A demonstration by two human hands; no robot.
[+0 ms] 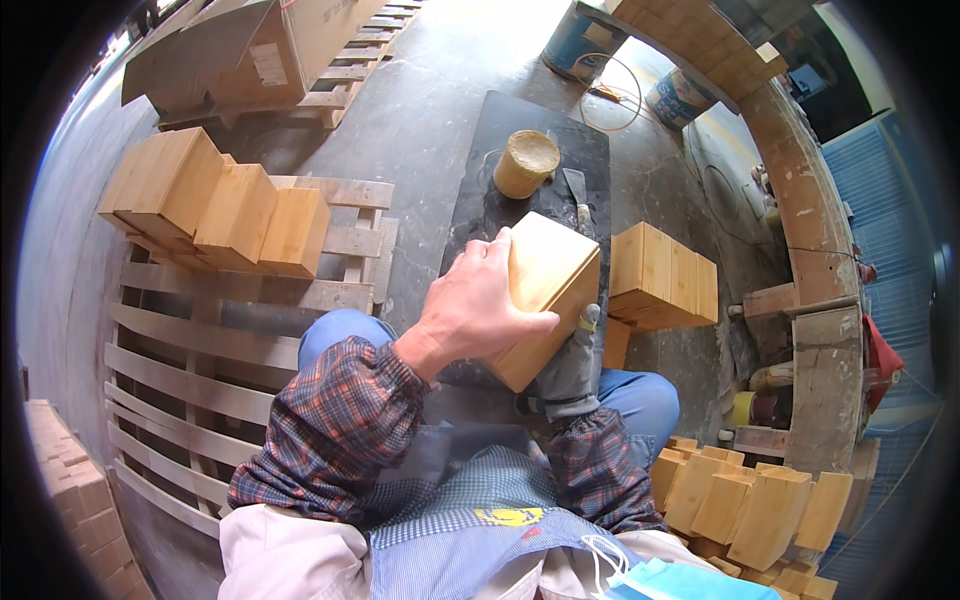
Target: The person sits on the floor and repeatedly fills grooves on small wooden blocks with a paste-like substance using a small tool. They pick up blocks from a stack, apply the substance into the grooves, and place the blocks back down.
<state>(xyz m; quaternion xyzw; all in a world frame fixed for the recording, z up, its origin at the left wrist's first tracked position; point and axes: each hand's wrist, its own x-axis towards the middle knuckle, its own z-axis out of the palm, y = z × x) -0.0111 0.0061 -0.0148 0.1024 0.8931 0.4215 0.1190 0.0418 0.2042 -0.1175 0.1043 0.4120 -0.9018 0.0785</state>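
Observation:
A pale wooden box (559, 262), with a thin seam along its upper edge, is held tilted between both hands above a dark board. My bare left hand (472, 292) spreads over its left side, the thumb lying across the near end. My right hand (576, 360), in a grey glove, grips the lower right side; some of its fingers are hidden by the box. Beyond the box, a round tub (525, 165) with dried tan material on it stands on the dark board (480, 172). To the tub's right lies a putty knife (577, 193).
Several wooden boxes (225, 210) sit on a slatted pallet (202, 330) at left. More stand right of the board (660, 277) and in a pile (750, 502) at lower right. A large carton (232, 60), blue buckets (581, 45) and a wooden bench frame (814, 225) surround the area.

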